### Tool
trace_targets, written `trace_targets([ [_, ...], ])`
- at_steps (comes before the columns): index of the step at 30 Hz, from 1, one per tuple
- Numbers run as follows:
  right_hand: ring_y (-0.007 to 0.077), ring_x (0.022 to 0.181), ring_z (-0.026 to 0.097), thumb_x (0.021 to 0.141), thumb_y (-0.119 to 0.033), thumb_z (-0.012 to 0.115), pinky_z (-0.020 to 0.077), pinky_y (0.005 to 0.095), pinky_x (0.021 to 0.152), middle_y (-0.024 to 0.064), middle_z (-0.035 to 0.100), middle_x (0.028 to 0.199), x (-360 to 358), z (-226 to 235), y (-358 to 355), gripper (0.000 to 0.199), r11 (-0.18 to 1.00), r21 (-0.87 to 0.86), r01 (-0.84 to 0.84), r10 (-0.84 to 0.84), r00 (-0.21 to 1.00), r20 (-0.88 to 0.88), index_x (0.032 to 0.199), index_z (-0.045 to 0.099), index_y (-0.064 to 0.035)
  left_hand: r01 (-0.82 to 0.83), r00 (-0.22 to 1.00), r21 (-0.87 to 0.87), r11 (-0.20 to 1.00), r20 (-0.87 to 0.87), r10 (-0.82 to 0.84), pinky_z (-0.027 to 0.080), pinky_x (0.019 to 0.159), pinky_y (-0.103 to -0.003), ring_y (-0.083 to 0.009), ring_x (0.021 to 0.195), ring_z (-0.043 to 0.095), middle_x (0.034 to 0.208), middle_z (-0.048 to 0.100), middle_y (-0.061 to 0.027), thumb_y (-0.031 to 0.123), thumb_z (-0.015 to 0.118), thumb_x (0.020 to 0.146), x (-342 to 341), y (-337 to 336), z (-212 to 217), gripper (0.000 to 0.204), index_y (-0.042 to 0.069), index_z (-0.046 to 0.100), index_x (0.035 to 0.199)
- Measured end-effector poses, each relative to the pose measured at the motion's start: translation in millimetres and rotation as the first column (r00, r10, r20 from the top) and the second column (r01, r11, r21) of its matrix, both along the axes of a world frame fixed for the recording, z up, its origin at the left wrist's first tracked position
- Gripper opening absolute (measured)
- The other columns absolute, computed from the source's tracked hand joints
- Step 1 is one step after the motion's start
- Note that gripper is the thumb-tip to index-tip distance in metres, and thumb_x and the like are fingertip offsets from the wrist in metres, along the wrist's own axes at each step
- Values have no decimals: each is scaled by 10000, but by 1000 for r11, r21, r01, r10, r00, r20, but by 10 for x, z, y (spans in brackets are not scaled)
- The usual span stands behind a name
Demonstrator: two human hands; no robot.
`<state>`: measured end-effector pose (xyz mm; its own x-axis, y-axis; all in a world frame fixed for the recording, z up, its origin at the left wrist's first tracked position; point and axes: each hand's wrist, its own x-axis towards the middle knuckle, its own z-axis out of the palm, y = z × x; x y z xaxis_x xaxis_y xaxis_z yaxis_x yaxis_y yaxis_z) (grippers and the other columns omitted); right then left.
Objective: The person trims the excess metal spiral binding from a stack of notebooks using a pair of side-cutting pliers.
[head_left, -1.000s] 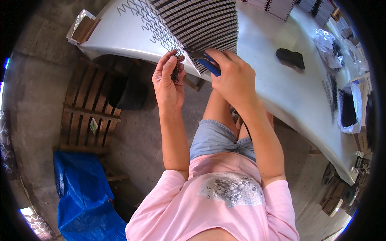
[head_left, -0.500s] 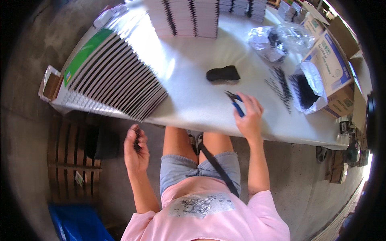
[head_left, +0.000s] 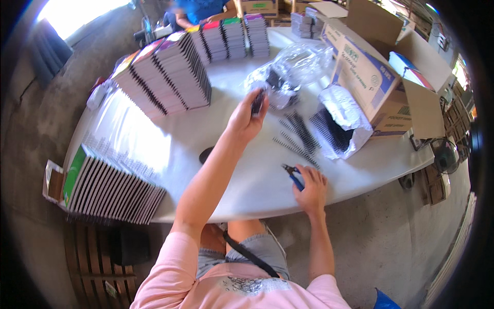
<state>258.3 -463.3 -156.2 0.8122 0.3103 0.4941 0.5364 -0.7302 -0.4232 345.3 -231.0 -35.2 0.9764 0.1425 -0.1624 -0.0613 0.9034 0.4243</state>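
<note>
My left hand (head_left: 246, 119) is stretched far over the table, closed around a small dark bunch (head_left: 257, 103) whose kind I cannot make out. Just past its fingers lies a clear plastic bag (head_left: 280, 77) with dark contents. On the right, my right hand (head_left: 312, 193) holds blue-handled wire cutters (head_left: 294, 177) close to the tabletop, jaws pointing up and left. Loose black spiral coils (head_left: 298, 136) lie beyond the cutters, beside an opened white bag of black coils (head_left: 329, 129). A black object (head_left: 206, 155) is partly hidden by my left forearm.
Green-covered spiral notebooks (head_left: 110, 188) fan out at the table's left edge. Taller notebook stacks (head_left: 162, 74) stand behind them. Open cardboard boxes (head_left: 368, 82) take up the right side. Across the table is a person in blue (head_left: 198, 9).
My left hand has swung from beside the table's front edge up and forward across it, still with the dark bunch. The right hand keeps the cutters, and the view has turned right.
</note>
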Motion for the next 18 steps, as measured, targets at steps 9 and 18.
trace_targets([
  [9,202,996,528,638,-169,730,365,389,871,23,553,1025,17,115,-32,573,998,47,-28,30,999,-41,1186,565,-160,-154,988,511,846,73,135,524,662,-276,-168,813,606,898,609,-73,108,660,843,2065,-347,412,215,-1,595,1017],
  [18,190,977,542,620,-154,758,360,396,866,14,552,1020,12,168,-50,598,998,41,-36,39,997,-73,1182,555,-167,-4,999,904,428,-16,44,383,922,-383,-258,1103,489,1241,541,-143,294,654,813,2249,-319,382,354,89,667,1101],
])
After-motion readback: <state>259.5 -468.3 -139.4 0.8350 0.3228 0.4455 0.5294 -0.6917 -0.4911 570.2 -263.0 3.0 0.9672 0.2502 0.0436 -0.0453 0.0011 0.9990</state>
